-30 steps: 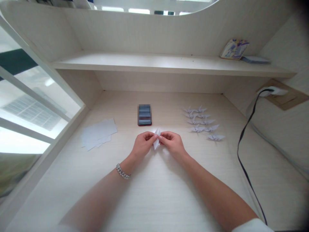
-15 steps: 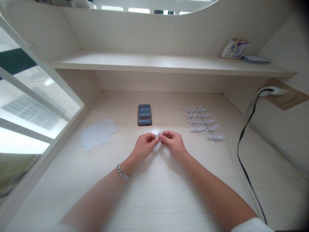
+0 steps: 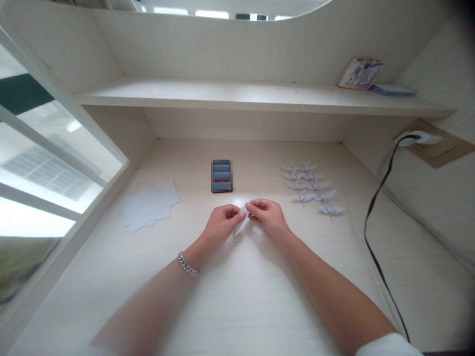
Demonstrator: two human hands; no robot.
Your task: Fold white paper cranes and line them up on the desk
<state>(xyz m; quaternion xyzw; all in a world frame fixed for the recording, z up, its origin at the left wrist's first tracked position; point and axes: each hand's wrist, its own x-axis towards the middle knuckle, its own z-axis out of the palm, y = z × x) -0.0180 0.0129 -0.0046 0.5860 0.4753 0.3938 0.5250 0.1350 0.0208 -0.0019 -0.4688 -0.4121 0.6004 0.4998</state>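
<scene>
Between my two hands is a small folded white paper (image 3: 241, 226), narrow and pointed at its lower end. My left hand (image 3: 222, 222) pinches it from the left between thumb and fingers. On the other side, my right hand (image 3: 269, 217) grips its upper part with thumb and fingertips, which hide some of the folds. Several folded paper cranes (image 3: 311, 187) stand in rows on the desk to the right, the nearest crane (image 3: 331, 210) by itself in front. Loose white paper sheets (image 3: 151, 203) lie overlapping at the left.
A dark pixelated rectangular object (image 3: 221, 176) lies behind my hands. The shelf (image 3: 222, 94) above the desk (image 3: 230, 306) holds a colourful packet (image 3: 359, 73) and a flat bluish item (image 3: 392, 90). From a wall socket (image 3: 441, 143) a black cable (image 3: 367, 222) runs down the right side.
My right fingertips have shifted slightly on the paper's upper end, and a little more of the paper shows between the hands. The cranes and sheets have stayed put.
</scene>
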